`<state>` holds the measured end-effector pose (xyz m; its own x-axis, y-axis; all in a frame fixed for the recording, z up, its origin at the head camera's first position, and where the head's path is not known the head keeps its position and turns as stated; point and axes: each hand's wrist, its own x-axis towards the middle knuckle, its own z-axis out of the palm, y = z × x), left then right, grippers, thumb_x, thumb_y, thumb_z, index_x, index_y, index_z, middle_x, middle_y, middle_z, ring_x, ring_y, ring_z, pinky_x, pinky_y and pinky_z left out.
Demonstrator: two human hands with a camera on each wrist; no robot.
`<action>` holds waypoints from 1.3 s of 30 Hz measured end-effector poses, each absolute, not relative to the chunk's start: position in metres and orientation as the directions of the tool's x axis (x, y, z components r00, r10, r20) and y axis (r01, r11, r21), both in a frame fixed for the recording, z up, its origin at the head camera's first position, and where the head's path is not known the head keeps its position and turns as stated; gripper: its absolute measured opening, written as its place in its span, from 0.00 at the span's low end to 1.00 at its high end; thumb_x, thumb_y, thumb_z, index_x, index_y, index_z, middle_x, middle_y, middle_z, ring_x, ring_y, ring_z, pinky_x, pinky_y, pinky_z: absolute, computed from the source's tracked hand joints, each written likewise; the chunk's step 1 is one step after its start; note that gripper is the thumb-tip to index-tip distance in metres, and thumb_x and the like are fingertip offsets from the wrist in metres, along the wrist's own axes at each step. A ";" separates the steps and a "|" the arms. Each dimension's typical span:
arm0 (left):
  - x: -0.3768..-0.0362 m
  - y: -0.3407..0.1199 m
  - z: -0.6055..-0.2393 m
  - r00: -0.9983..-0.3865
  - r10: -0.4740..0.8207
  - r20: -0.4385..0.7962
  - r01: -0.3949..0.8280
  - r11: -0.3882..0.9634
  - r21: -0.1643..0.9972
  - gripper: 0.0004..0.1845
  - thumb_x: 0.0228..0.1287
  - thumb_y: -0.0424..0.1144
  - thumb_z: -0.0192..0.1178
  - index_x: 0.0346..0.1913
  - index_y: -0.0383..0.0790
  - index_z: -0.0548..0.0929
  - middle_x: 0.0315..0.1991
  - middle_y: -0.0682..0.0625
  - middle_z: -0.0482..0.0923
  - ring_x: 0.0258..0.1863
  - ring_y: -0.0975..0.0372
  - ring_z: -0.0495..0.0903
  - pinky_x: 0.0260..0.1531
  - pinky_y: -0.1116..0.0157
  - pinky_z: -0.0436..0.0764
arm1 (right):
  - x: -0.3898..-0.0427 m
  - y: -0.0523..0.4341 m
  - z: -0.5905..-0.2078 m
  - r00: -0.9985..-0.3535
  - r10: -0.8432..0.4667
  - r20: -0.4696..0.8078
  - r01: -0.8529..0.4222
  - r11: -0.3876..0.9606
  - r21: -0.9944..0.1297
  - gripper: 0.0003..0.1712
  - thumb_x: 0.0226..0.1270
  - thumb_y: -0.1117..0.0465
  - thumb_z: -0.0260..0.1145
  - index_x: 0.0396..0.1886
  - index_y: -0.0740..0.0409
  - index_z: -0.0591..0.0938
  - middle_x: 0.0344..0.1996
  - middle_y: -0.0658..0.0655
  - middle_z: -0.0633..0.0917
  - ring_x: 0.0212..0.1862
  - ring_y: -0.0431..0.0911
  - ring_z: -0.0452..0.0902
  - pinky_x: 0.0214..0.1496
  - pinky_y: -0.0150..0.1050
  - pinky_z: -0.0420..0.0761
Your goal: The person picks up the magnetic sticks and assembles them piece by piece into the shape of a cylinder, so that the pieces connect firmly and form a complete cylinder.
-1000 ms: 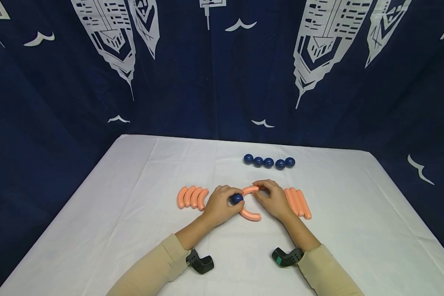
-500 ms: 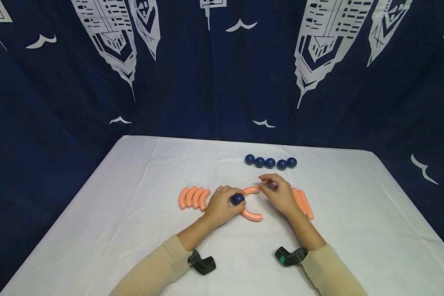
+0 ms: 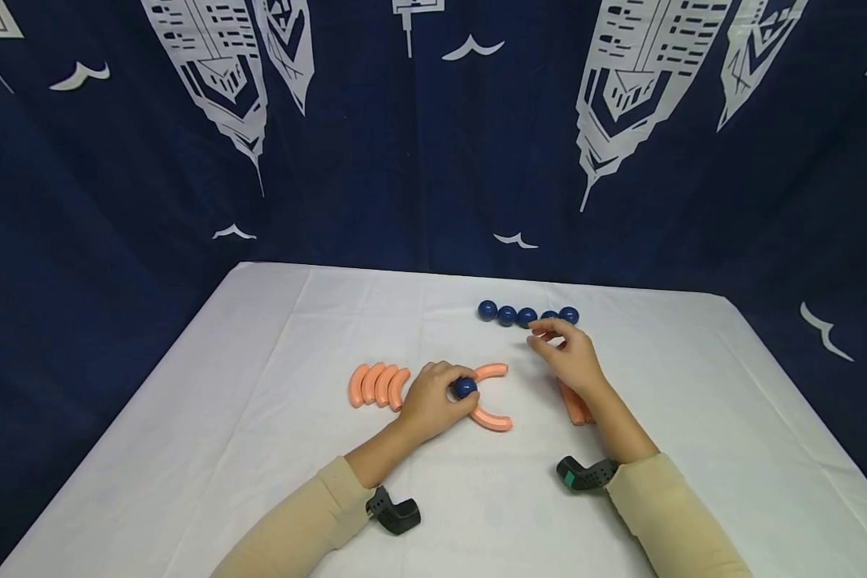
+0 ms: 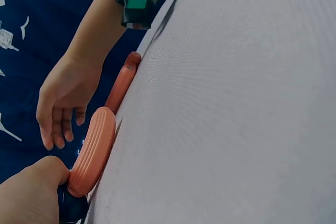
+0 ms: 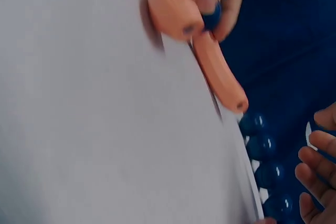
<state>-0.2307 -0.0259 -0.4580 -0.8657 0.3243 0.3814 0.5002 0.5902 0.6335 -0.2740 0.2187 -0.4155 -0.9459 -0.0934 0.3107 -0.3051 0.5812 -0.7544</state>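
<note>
I'm remotely pinching a glossy dark-blue ball (image 3: pixel 466 388) in the left grip (image 3: pixel 432 399), hovering the relaxed right grip (image 3: pixel 571 351) near five matching balls (image 3: pixel 525 315).

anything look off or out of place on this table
No, nothing stands out. Four curved orange pieces lie side by side, five blue balls sit in a loose row, and the left grip holds another ball. The straight pieces are partly hidden by the right arm.

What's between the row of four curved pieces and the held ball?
The left hand, which holds the ball; the head view shows it.
</note>
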 end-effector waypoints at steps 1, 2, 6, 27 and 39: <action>-0.231 -0.026 -0.458 -0.866 0.324 0.381 0.500 0.590 0.634 0.13 0.58 0.43 0.65 0.46 0.47 0.86 0.42 0.52 0.82 0.43 0.59 0.76 0.44 0.62 0.76 | -0.277 0.222 -0.415 -0.949 -0.095 0.301 -0.298 0.591 -0.750 0.17 0.67 0.61 0.64 0.52 0.66 0.81 0.45 0.63 0.83 0.48 0.53 0.75 0.45 0.41 0.71; -0.231 -0.026 -0.458 -0.865 0.325 0.383 0.502 0.588 0.634 0.13 0.57 0.43 0.65 0.46 0.47 0.86 0.42 0.52 0.82 0.43 0.59 0.76 0.44 0.62 0.76 | -0.279 0.225 -0.415 -0.951 -0.096 0.294 -0.291 0.599 -0.746 0.17 0.68 0.60 0.64 0.52 0.66 0.81 0.44 0.62 0.82 0.48 0.53 0.74 0.45 0.40 0.71; -0.232 -0.026 -0.458 -0.856 0.326 0.401 0.516 0.582 0.628 0.13 0.57 0.43 0.66 0.45 0.46 0.86 0.40 0.52 0.82 0.42 0.60 0.77 0.45 0.62 0.77 | -0.286 0.238 -0.413 -0.958 -0.085 0.275 -0.267 0.622 -0.736 0.18 0.67 0.58 0.63 0.51 0.66 0.81 0.42 0.61 0.82 0.46 0.50 0.73 0.41 0.35 0.71; -0.230 -0.026 -0.459 -0.866 0.323 0.381 0.499 0.583 0.641 0.13 0.58 0.43 0.65 0.46 0.48 0.86 0.42 0.53 0.81 0.42 0.59 0.76 0.43 0.62 0.76 | -0.325 0.279 -0.410 -0.984 0.055 0.168 -0.076 0.727 -0.683 0.22 0.68 0.58 0.59 0.55 0.70 0.77 0.44 0.66 0.79 0.44 0.55 0.71 0.41 0.43 0.71; -0.233 -0.026 -0.460 -0.858 0.329 0.394 0.513 0.571 0.641 0.14 0.57 0.44 0.67 0.46 0.47 0.86 0.39 0.53 0.81 0.41 0.61 0.76 0.42 0.63 0.76 | -0.341 0.286 -0.422 -0.994 -0.016 0.107 -0.071 0.839 -0.539 0.31 0.64 0.58 0.62 0.65 0.67 0.69 0.53 0.73 0.71 0.54 0.65 0.69 0.57 0.60 0.68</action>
<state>-0.2331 -0.0257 -0.4599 -0.8582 0.3289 0.3941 0.5131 0.5712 0.6406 -0.3406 0.2858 -0.4218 -0.9942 -0.0160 0.1068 -0.0713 0.8393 -0.5389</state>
